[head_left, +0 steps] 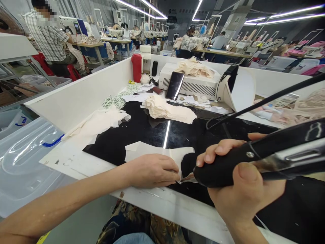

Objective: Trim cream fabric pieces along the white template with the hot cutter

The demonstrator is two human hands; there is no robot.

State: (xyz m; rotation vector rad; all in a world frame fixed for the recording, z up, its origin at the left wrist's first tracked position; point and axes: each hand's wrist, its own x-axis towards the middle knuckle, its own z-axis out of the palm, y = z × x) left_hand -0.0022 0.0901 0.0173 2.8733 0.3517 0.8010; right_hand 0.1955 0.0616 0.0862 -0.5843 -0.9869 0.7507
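Your left hand (152, 171) lies flat, fingers pressed down on a cream fabric piece (149, 150) at the near edge of the black work surface (142, 128). Your right hand (241, 183) is closed around a black corded hand tool (256, 154), its tip touching the fabric just beside your left fingertips. A stack of cut cream pieces (167, 108) sits farther back, a red bottle (136, 67) beyond it.
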